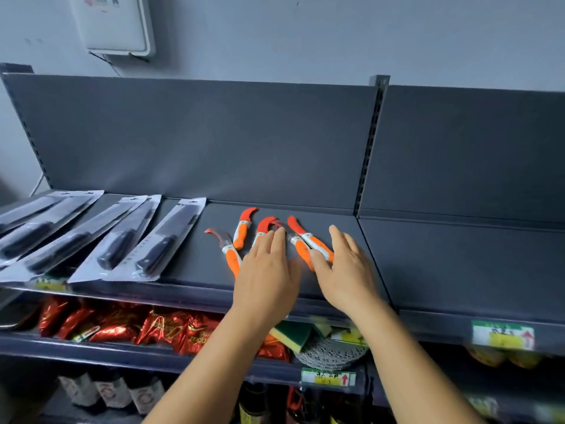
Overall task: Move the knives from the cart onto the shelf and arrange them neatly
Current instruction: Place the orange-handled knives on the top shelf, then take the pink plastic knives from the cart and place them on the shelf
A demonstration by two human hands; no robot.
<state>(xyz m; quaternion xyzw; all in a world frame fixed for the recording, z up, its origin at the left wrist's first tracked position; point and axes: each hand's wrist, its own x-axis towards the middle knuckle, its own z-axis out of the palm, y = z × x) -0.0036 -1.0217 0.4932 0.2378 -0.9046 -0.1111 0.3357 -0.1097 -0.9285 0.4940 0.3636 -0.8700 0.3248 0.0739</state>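
Several small orange-handled knives point(241, 229) with curved red blade covers lie in a loose row on the dark grey top shelf point(428, 270). My left hand point(267, 270) lies flat over the middle of the row, fingers together, covering part of one knife point(265, 225). My right hand point(348, 267) rests beside it, fingers spread, its thumb against the two rightmost knives point(308, 240). Neither hand grips a knife. Several black-handled knives in clear packets point(166, 241) lie side by side on the shelf's left part. The cart is out of view.
The shelf's right section point(458, 261) holds nothing. One level down are red foil packs point(159, 327), green-yellow sponges point(290, 333) and a mesh pad. Price tags point(503, 335) hang on the shelf edges. Bottles stand at the bottom. A white box point(113, 24) hangs on the wall.
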